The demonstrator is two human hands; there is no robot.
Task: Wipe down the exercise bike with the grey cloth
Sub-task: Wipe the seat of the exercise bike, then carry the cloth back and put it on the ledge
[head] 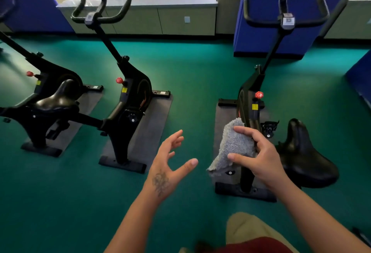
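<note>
A black exercise bike (pixel 251 100) stands on a dark mat at the right, its saddle (pixel 305 156) close to me and its handlebars (pixel 285 17) far off. My right hand (pixel 259 156) grips a fluffy grey cloth (pixel 232 146) in front of the bike's frame, just left of the saddle. The cloth hangs down from my fingers and thumb. My left hand (pixel 170 164) hovers open to the left of the cloth, fingers spread, touching nothing.
Two more black bikes (pixel 130 100) (pixel 52 100) stand on mats at the left. Green carpet (pixel 192 84) runs between the rows. Blue panels (pixel 259 37) and a low cabinet (pixel 160 19) line the far wall. My knee (pixel 247 226) shows at the bottom.
</note>
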